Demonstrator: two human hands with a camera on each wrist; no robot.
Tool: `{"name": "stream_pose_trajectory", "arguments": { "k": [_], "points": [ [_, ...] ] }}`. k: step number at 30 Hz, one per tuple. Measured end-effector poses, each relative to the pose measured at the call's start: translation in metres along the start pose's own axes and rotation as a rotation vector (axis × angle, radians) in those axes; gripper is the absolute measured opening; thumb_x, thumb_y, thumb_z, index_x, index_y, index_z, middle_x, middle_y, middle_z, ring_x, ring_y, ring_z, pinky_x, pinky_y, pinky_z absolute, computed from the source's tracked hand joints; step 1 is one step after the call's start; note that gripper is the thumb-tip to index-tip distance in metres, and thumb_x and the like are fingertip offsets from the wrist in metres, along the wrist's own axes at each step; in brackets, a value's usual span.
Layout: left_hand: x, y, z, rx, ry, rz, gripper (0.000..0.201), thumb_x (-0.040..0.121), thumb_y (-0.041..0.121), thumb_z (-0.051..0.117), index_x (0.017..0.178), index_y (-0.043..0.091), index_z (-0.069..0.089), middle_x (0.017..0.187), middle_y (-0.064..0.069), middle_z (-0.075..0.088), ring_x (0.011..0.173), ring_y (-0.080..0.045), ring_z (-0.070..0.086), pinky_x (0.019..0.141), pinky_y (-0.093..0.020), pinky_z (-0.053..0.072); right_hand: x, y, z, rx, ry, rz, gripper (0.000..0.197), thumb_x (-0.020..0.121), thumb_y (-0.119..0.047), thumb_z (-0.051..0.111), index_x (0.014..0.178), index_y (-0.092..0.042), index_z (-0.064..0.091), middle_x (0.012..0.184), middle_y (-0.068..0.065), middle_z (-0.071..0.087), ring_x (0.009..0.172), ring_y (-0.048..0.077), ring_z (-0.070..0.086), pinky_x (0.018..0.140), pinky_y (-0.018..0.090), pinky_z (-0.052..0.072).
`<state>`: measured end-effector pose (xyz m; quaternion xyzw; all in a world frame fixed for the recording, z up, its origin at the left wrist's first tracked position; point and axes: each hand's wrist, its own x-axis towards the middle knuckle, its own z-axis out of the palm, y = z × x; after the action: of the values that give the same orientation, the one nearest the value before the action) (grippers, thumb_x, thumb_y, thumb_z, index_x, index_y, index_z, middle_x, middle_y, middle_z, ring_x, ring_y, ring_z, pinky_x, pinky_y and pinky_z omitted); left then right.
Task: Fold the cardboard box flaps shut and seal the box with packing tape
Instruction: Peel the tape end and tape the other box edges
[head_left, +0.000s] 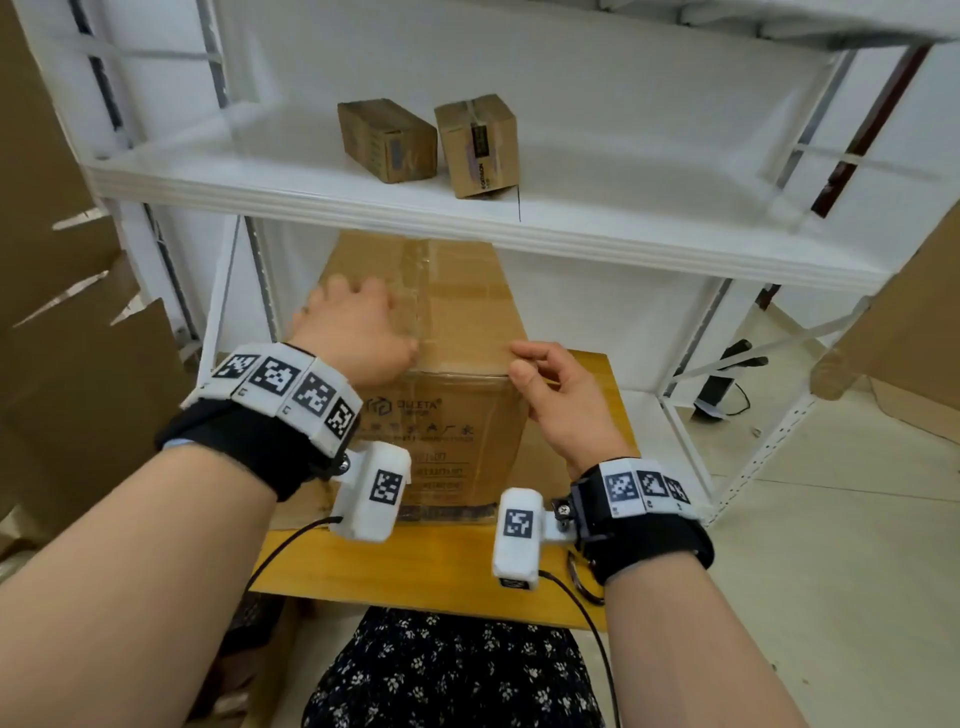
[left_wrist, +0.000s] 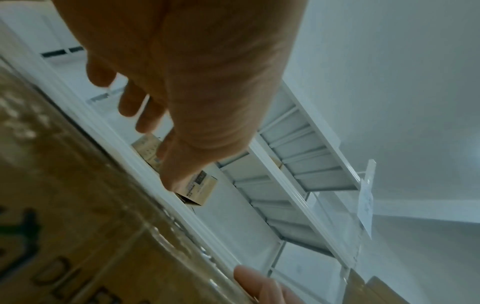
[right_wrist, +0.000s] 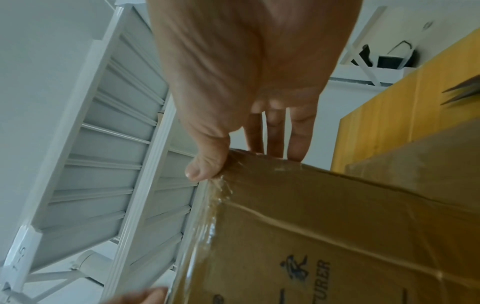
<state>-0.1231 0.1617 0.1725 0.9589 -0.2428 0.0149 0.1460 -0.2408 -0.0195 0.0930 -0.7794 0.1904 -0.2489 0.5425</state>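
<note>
The brown printed cardboard box (head_left: 447, 395) sits on the yellow wooden surface (head_left: 431, 566), straight ahead of both hands, its far end tucked under the white metal shelf (head_left: 467, 208). Long axis runs away from the person, so the centre seam, already covered by a strip of clear glossy packing tape (head_left: 423, 291), runs the same way. Flaps look shut. A second clear strip appears to lie along the near top edge and wrap over it, as the right wrist view shows. Left hand (head_left: 353, 327) lies palm down on the top, left of the seam, fingers spread and fairly straight, pressing, gripping nothing. Right hand (head_left: 556, 400) is at the near right top corner: thumb (right_wrist: 205, 164) on the taped edge, fingers (right_wrist: 275, 131) reaching over the top, curled round the corner. Both hands touch the box; right is on the near edge, left is further in along the top. My read: sealing is mostly done, and the current step is smoothing tape at the near edge and corner. The next rub probably runs across the short axis, right hand best placed. No tape roll in view. Two small brown cardboard boxes (head_left: 431, 145) stand on the shelf above, well apart from the work.
</note>
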Motion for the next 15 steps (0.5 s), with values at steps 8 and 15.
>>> {"name": "stream_pose_trajectory", "arguments": {
  "k": [8,15],
  "points": [
    [-0.009,-0.015,0.000,-0.035,-0.101,-0.204,0.082,0.084,0.066,0.054,0.146,0.019,0.029,0.146,-0.019,0.031,0.133,-0.041,0.033,0.106,-0.053,0.035,-0.004,-0.011,0.007,0.017,0.013,0.085,0.021,0.097,-0.040,0.061,0.117,-0.044,0.063,0.123,-0.011,0.063,0.116,0.016,0.060,0.104,0.047,0.050],
    [-0.017,-0.019,-0.010,0.045,-0.330,-0.021,0.097,0.061,0.057,0.082,0.142,0.036,0.032,0.144,-0.004,0.033,0.125,-0.033,0.046,0.101,-0.053,0.044,-0.006,-0.028,0.005,-0.039,0.007,0.158,0.014,0.097,-0.032,0.059,0.108,-0.040,0.061,0.119,-0.006,0.063,0.107,0.019,0.063,0.097,0.046,0.054]
  ]
}}
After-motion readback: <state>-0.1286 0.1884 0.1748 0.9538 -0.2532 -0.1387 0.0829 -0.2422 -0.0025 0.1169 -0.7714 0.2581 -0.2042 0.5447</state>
